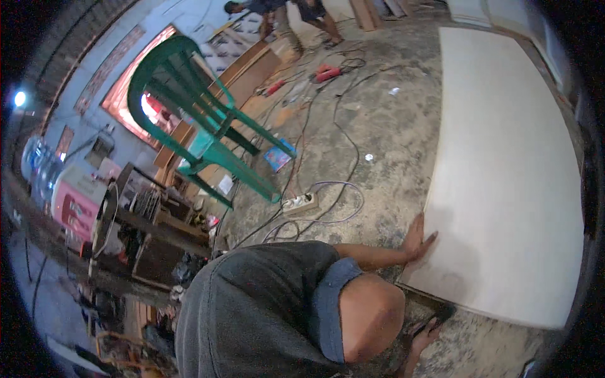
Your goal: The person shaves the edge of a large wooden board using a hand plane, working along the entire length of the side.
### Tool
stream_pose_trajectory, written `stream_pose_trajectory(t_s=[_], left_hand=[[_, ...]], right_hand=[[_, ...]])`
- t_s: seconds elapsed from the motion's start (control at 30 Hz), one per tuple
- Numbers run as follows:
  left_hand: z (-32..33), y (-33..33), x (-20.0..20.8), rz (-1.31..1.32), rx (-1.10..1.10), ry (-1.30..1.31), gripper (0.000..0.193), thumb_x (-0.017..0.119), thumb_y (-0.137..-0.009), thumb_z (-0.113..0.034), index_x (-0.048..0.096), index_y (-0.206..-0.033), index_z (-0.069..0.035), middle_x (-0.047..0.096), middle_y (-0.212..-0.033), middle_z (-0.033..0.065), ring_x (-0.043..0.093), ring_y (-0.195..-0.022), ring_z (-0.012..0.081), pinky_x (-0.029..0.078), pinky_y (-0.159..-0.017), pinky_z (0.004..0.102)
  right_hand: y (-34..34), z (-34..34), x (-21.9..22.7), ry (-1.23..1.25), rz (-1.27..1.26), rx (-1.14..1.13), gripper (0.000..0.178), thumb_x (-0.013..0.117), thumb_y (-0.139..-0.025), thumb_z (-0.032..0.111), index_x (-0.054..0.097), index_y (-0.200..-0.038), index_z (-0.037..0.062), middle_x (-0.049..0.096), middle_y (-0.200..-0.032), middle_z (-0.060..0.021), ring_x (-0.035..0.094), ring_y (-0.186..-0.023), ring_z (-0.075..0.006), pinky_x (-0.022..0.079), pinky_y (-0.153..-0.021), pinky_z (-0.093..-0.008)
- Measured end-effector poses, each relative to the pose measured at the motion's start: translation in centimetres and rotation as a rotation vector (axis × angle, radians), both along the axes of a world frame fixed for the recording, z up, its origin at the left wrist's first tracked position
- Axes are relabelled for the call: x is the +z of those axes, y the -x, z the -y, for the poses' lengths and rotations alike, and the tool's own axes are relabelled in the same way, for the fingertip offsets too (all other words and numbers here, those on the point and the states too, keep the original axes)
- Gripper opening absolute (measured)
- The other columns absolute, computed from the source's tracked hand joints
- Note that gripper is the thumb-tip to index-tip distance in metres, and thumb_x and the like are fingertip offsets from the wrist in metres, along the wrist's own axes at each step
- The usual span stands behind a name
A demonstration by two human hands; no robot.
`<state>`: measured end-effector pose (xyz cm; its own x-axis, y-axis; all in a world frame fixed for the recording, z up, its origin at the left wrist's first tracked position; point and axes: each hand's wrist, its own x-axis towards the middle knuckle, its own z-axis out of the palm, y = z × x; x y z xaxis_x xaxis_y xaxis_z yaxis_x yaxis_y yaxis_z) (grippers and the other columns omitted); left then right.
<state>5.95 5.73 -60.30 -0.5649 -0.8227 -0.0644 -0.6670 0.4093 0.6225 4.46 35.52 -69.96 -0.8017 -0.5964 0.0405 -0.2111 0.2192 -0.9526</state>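
A large pale flat panel (pixel 504 170) lies on the rough concrete floor to the right. My left hand (pixel 419 242) rests with fingers spread on its left edge, near the closest corner. Below that corner, my right hand (pixel 426 336) is low by the floor, its fingers curled beside a dark object (pixel 442 314) at the panel's near edge. What this object is, I cannot make out. My grey sleeve (pixel 258 302) and my bent bare knee (pixel 372 315) under a blue hem fill the lower middle and hide part of my right arm.
A green plastic chair (pixel 214 126) stands at the left. Cables run across the floor around a power strip (pixel 300 203) and a red power tool (pixel 328 74). Another person (pixel 283 19) bends over boards at the back. A pink water dispenser (pixel 77 198) stands far left.
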Motion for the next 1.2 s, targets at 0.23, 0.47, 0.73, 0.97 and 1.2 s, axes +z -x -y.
stream_pose_trajectory(t_s=[0.23,0.47,0.73,0.97,1.2], left_hand=[[-0.5,0.9,0.3,-0.066,-0.022,0.033,0.1,0.041,-0.083,-0.064,0.004,-0.139,0.01,0.011,-0.145,0.0282,0.013,-0.135,0.04,0.013,-0.112,0.0428],[-0.3,0.0,1.4,0.063,-0.031,0.055,0.1,0.047,-0.082,-0.062,0.005,-0.14,0.008,0.016,-0.144,0.0262,0.017,-0.133,0.0407,0.012,-0.111,0.0492],[3.3,-3.9,2.5,0.134,-0.023,0.064,0.097,0.056,-0.078,-0.061,0.018,-0.141,0.004,0.022,-0.145,0.0251,0.021,-0.135,0.0359,0.023,-0.108,0.0486],[-0.4,-5.9,5.0,-0.067,-0.029,-0.416,0.048,0.063,-0.083,-0.035,0.056,-0.114,0.002,0.058,-0.106,0.0135,0.054,-0.099,0.0253,0.043,-0.087,0.0365],[-4.0,-4.2,6.9,-0.107,0.099,-0.625,0.038,0.059,-0.084,-0.029,0.058,-0.109,0.001,0.057,-0.103,0.0108,0.054,-0.091,0.0187,0.046,-0.079,0.0327]], right_hand=[[2.5,-0.6,11.3,-0.153,0.856,-0.073,0.063,0.052,-0.089,0.049,0.041,-0.126,-0.0012,0.058,-0.105,-0.0183,0.056,-0.088,-0.027,0.046,-0.078,-0.0395],[0.5,-0.7,2.5,-0.457,0.464,-0.104,0.068,0.052,-0.088,0.051,0.042,-0.127,-0.0038,0.044,-0.131,-0.0221,0.046,-0.113,-0.0337,0.038,-0.094,-0.0423],[-1.3,3.7,9.6,-0.215,0.512,-0.203,0.051,0.05,-0.092,0.041,0.056,-0.11,-0.0056,0.058,-0.103,-0.02,0.054,-0.094,-0.0288,0.044,-0.084,-0.039],[0.1,2.9,8.9,0.302,0.73,-0.145,0.027,0.047,-0.096,0.031,0.05,-0.091,0.004,0.053,-0.056,-0.0054,0.051,-0.041,-0.0161,0.043,-0.039,-0.0315],[-0.3,1.4,9.3,0.292,0.806,-0.21,0.023,0.048,-0.095,0.029,0.047,-0.095,0.006,0.052,-0.055,-0.0046,0.05,-0.039,-0.0147,0.042,-0.036,-0.0302]])
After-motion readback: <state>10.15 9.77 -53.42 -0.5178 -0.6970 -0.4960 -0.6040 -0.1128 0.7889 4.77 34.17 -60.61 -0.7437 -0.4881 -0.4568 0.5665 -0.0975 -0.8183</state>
